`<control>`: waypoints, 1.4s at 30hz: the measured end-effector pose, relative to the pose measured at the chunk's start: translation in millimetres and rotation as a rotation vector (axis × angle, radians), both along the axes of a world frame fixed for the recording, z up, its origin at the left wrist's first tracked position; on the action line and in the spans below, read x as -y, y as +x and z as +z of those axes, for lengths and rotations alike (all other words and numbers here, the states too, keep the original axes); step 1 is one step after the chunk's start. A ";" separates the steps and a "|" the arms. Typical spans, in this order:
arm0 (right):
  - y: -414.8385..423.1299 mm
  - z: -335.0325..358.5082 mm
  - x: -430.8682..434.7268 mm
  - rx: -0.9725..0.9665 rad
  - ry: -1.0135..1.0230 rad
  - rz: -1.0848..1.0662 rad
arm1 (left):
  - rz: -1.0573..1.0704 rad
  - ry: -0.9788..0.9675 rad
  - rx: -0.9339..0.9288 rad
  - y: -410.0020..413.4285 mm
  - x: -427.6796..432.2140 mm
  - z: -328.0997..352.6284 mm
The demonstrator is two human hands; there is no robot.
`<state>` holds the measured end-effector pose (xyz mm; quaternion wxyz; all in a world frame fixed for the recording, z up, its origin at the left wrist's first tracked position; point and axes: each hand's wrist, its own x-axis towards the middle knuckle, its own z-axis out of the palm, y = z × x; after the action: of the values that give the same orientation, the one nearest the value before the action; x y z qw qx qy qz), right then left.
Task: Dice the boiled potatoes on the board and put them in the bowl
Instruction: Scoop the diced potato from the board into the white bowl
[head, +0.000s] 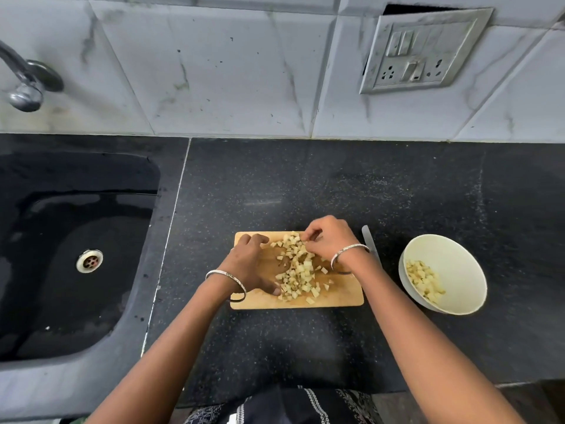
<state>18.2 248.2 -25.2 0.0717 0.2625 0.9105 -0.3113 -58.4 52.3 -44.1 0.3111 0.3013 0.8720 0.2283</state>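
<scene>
Potato dice point(298, 270) on wooden board point(345, 296)
Soft, crumbly: scoop loosely between curled left hand point(250, 264) and right hand point(331, 243), hold unclear.

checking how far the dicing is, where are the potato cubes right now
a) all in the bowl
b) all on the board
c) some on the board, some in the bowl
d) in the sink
c: a pile of potato cubes lies on the board, and a smaller heap already sits in the bowl.

Knife point(368, 238) lies between board point(342, 296) and bowl point(455, 261), across direct path; open counter point(305, 185) beyond board.
</scene>
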 end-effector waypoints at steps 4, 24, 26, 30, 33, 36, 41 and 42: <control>0.9 -7.1 -8.8 -0.146 -0.002 -0.089 | -0.076 -0.063 -0.088 5.4 -11.8 -1.6; 38.2 0.0 -22.8 0.034 -0.098 0.093 | -0.121 -0.061 -0.149 -5.8 -7.2 6.7; 44.8 0.6 -20.9 0.225 0.000 0.188 | -0.182 -0.159 -0.156 -4.7 -7.4 7.4; 45.1 -11.4 -1.6 0.278 0.111 0.235 | -0.221 -0.209 -0.231 5.0 -16.0 4.2; 37.1 -18.6 11.4 0.220 0.129 0.229 | -0.192 -0.156 -0.203 10.5 -22.5 0.3; 30.8 -17.8 17.5 0.217 0.116 0.230 | -0.172 -0.117 -0.147 14.8 -29.3 -1.3; 27.5 -16.7 25.1 0.207 0.128 0.246 | -0.131 -0.064 -0.108 17.9 -37.1 -3.6; 26.9 -16.0 27.1 0.207 0.131 0.249 | -0.126 -0.048 -0.105 18.2 -38.2 -3.9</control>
<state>45.1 221.1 -41.1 0.1858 0.1824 0.9420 -0.2116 -40.2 90.5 -48.1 0.2858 0.3595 0.8716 0.1713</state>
